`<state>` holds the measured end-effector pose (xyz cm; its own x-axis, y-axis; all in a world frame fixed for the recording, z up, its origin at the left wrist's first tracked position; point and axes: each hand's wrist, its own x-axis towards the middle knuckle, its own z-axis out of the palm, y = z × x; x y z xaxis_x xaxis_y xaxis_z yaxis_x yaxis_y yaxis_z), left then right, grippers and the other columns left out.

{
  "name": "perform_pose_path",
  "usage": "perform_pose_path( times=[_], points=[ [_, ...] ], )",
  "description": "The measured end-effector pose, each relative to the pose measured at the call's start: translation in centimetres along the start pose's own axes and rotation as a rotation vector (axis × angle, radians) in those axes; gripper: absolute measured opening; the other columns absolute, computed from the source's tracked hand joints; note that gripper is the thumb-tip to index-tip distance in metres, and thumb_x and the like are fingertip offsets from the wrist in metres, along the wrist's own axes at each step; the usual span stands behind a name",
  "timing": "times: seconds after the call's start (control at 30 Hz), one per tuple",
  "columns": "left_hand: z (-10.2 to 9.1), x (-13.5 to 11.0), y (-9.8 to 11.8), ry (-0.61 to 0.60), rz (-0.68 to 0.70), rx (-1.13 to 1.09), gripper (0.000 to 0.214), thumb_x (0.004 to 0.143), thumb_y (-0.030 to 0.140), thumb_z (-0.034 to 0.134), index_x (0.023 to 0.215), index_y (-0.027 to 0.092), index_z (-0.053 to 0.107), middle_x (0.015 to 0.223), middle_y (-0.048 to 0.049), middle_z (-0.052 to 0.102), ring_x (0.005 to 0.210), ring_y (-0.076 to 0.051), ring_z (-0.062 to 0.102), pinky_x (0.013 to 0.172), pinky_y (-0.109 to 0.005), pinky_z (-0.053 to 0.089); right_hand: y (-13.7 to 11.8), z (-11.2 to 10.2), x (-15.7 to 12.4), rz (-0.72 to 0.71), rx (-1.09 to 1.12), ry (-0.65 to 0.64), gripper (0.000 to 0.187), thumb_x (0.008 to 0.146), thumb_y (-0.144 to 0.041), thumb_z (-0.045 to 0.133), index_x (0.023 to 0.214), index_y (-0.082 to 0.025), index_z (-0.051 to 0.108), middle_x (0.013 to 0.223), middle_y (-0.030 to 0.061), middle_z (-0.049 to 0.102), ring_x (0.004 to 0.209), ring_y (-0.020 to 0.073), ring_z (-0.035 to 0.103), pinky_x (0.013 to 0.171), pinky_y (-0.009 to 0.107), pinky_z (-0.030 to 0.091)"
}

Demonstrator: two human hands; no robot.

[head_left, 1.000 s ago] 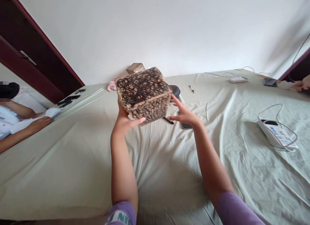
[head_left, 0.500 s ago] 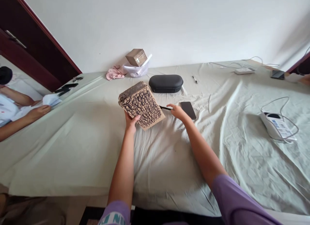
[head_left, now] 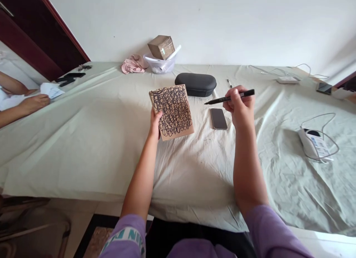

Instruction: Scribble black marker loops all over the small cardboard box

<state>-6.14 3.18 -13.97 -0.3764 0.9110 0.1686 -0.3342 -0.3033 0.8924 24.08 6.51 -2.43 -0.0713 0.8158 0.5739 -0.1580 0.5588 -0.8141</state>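
My left hand grips the lower left edge of a cardboard box, thumb on its front face. Black looping scribbles cover most of that face, leaving a plain strip along the bottom. To the right, my right hand is closed around a black marker pen, raised above the cloth. Its dark tip points left toward the box, apart from it. A smartphone lies on the cloth between my hands, and a black zip case sits just behind the box.
At the wall, a small carton rests in a clear plastic tub beside a pink cloth. A white device with a cable lies at right. Another person's hand holds paper at far left.
My right hand has lifted away to the right with the marker, whose tip has left the box. The box has turned so its scribbled face points more toward me. The view has shifted.
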Motion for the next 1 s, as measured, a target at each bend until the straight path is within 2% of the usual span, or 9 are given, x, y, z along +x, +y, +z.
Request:
perform_pose_path(
  times=[0.1, 0.23, 0.3, 0.37, 0.43, 0.53, 0.7, 0.87, 1.0],
  points=[
    [1.1, -0.5, -0.5, -0.018, -0.012, -0.031, 0.079, 0.073, 0.063, 0.086, 0.140, 0.029, 0.060, 0.147, -0.0099, 0.069, 0.140, -0.034, 0.065, 0.118, -0.046, 0.054, -1.3, 1.4, -2.8, 0.035, -0.052, -0.064, 0.049, 0.091, -0.076, 0.076, 0.093, -0.028, 0.070, 0.064, -0.0040, 0.051, 0.052, 0.0129, 0.049, 0.051, 0.030, 0.042],
    [2.7, -1.4, -1.2, -0.040, 0.079, -0.010, 0.075, 0.078, 0.062, 0.083, 0.142, 0.030, 0.062, 0.146, -0.0085, 0.068, 0.141, -0.033, 0.064, 0.119, -0.045, 0.052, -1.0, 3.5, -7.9, 0.033, -0.133, -0.083, 0.054, 0.100, -0.073, 0.066, 0.072, -0.027, 0.063, 0.057, -0.0035, 0.047, 0.049, 0.0140, 0.046, 0.053, 0.032, 0.046],
    [3.5, -1.9, -1.5, -0.053, 0.123, -0.008, 0.072, 0.082, 0.059, 0.082, 0.144, 0.030, 0.062, 0.145, -0.0078, 0.068, 0.141, -0.032, 0.064, 0.120, -0.044, 0.051, -0.3, 4.8, -10.0, 0.040, -0.167, -0.130, 0.044, 0.105, -0.068, 0.058, 0.094, -0.028, 0.074, 0.062, -0.0022, 0.057, 0.054, 0.0172, 0.054, 0.061, 0.036, 0.052],
    [4.1, -2.4, -1.7, -0.063, 0.125, -0.010, 0.070, 0.085, 0.059, 0.081, 0.146, 0.030, 0.063, 0.142, -0.0074, 0.069, 0.140, -0.032, 0.064, 0.119, -0.044, 0.052, 0.7, 6.3, -11.2, 0.016, -0.216, -0.194, 0.038, 0.106, -0.062, 0.056, 0.110, -0.029, 0.076, 0.079, 0.0021, 0.071, 0.068, 0.0211, 0.066, 0.072, 0.041, 0.058],
    [4.5, -2.8, -1.9, -0.070, 0.108, -0.012, 0.070, 0.087, 0.062, 0.080, 0.146, 0.029, 0.063, 0.141, -0.0075, 0.070, 0.142, -0.032, 0.063, 0.119, -0.045, 0.053, 2.0, 7.6, -11.5, -0.056, -0.292, -0.209, 0.030, 0.101, -0.056, 0.059, 0.098, -0.029, 0.073, 0.085, 0.0042, 0.074, 0.073, 0.0229, 0.066, 0.077, 0.043, 0.058],
    [4.7, -3.0, -1.9, -0.081, 0.092, -0.017, 0.073, 0.086, 0.065, 0.082, 0.146, 0.029, 0.063, 0.144, -0.0079, 0.069, 0.147, -0.032, 0.060, 0.122, -0.045, 0.051, 3.9, 8.9, -11.1, -0.160, -0.373, -0.200, 0.023, 0.090, -0.050, 0.062, 0.080, -0.029, 0.064, 0.071, 0.0029, 0.065, 0.069, 0.0236, 0.057, 0.077, 0.045, 0.055],
    [4.4, -2.6, -2.3, -0.090, 0.096, -0.012, 0.072, 0.091, 0.063, 0.079, 0.149, 0.025, 0.059, 0.144, -0.0074, 0.069, 0.142, -0.031, 0.063, 0.121, -0.044, 0.051, 5.3, 8.5, -10.6, -0.244, -0.305, -0.297, 0.030, 0.095, -0.048, 0.051, 0.092, -0.028, 0.073, 0.071, 0.0021, 0.065, 0.068, 0.0238, 0.059, 0.088, 0.049, 0.051],
    [4.0, -2.2, -3.0, -0.077, 0.074, -0.002, 0.071, 0.090, 0.065, 0.083, 0.146, 0.028, 0.061, 0.150, -0.0071, 0.065, 0.155, -0.033, 0.053, 0.131, -0.044, 0.044, 5.1, 8.2, -10.4, -0.194, -0.435, -0.372, 0.027, 0.091, -0.049, 0.056, 0.075, -0.028, 0.060, 0.063, -0.0015, 0.055, 0.060, 0.0191, 0.051, 0.091, 0.048, 0.048],
    [3.8, -1.9, -3.4, -0.099, 0.101, 0.002, 0.061, 0.099, 0.067, 0.071, 0.146, 0.029, 0.061, 0.154, -0.0054, 0.061, 0.163, -0.035, 0.044, 0.133, -0.052, 0.041, 5.1, 8.5, -10.3, -0.244, -0.465, -0.384, 0.020, 0.088, -0.040, 0.057, 0.074, -0.027, 0.052, 0.062, -0.0022, 0.054, 0.060, 0.0188, 0.047, 0.088, 0.046, 0.046]
  ],
)
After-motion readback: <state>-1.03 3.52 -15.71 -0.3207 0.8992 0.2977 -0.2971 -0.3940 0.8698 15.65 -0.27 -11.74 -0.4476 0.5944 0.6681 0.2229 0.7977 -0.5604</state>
